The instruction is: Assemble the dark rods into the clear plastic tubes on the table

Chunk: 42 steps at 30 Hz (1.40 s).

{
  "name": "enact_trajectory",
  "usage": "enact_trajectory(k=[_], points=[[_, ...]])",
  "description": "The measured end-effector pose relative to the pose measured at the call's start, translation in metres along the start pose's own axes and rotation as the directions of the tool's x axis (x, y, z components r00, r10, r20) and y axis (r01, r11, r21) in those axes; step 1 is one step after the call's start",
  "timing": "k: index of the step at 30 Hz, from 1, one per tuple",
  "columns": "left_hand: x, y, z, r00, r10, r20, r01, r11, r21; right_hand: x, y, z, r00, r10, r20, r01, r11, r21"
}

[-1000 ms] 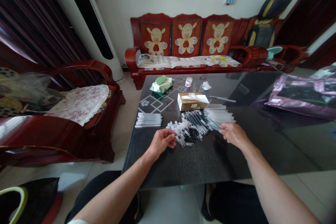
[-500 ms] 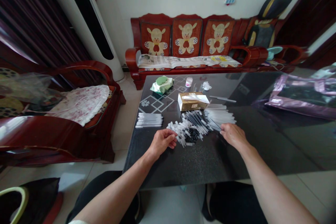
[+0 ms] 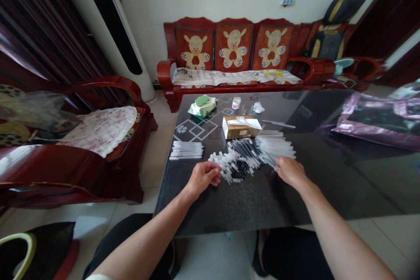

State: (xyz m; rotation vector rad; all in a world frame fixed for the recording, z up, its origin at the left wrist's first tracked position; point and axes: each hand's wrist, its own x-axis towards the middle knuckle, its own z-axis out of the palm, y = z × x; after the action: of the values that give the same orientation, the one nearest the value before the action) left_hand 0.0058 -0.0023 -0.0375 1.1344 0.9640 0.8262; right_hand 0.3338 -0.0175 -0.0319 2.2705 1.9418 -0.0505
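My right hand is closed, its fingertips pinching the near end of a translucent pen barrel. That barrel slants up and left along the edge of the heap of pen barrels. Fingers curled, my left hand rests by the left side of a pile of white pen caps; whether anything is in its pinch is hidden. Small black pen parts lie among the caps. Dark pen refills are heaped behind them. Finished-looking white pens lie in a neat row to the left.
A tissue box stands behind the piles on the dark table. Farther back are a green wipes pack, a small white jar and a crumpled tissue. A purple-edged plastic bag lies at the right.
My right hand has shifted slightly down, and the barrel at its fingertips has moved a little with it. My left hand has stayed in place.
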Motion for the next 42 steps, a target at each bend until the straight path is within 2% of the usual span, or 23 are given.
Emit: enact_trajectory(k=[3,6,8,11,14,17,21,24,29,33,37,42], points=[[0.000,0.000,0.000,1.000,-0.003,-0.007,0.003,1.000,0.002,0.000,0.001,-0.001,1.000,-0.001,-0.018,0.003,0.998,0.064],[-0.001,0.002,0.002,1.000,0.003,-0.007,-0.003,1.000,-0.013,-0.001,0.000,-0.003,1.000,0.002,-0.004,0.000,0.952,0.307],[-0.002,0.003,0.003,1.000,0.013,-0.002,-0.013,0.999,-0.033,-0.003,-0.007,-0.005,0.999,-0.017,0.046,-0.011,0.844,0.536],[-0.003,0.003,0.008,1.000,0.022,0.015,-0.021,0.998,-0.065,-0.010,-0.033,-0.011,0.986,-0.119,0.118,-0.023,0.600,0.800],[-0.005,0.000,0.015,0.999,0.019,0.046,-0.016,0.997,-0.073,-0.022,-0.070,-0.018,0.954,-0.283,0.102,0.028,0.422,0.906],[-0.007,-0.002,0.019,0.995,0.034,0.094,-0.028,0.998,-0.062,-0.034,-0.104,-0.023,0.910,-0.408,0.075,0.065,0.320,0.945],[-0.008,-0.002,0.021,0.990,0.043,0.134,-0.039,0.999,-0.032,-0.042,-0.131,-0.027,0.904,-0.420,0.074,0.055,0.287,0.956],[-0.008,0.000,0.019,0.997,0.027,0.067,-0.024,0.999,-0.042,-0.041,-0.137,-0.031,0.905,-0.418,0.075,0.052,0.286,0.957],[0.001,0.009,0.001,0.995,-0.019,-0.100,-0.003,0.976,-0.216,-0.041,-0.129,-0.043,0.902,-0.424,0.079,0.084,0.353,0.932],[0.012,0.016,-0.024,0.965,-0.051,-0.259,-0.053,0.924,-0.380,-0.043,-0.117,-0.048,0.865,-0.490,0.108,0.121,0.414,0.902],[0.019,0.020,-0.042,0.942,-0.068,-0.328,-0.086,0.896,-0.435,-0.045,-0.112,-0.049,0.826,-0.549,0.127,0.149,0.431,0.890],[0.021,0.021,-0.047,0.936,-0.068,-0.345,-0.100,0.889,-0.447,-0.046,-0.112,-0.049,0.819,-0.557,0.134,0.151,0.436,0.887]])
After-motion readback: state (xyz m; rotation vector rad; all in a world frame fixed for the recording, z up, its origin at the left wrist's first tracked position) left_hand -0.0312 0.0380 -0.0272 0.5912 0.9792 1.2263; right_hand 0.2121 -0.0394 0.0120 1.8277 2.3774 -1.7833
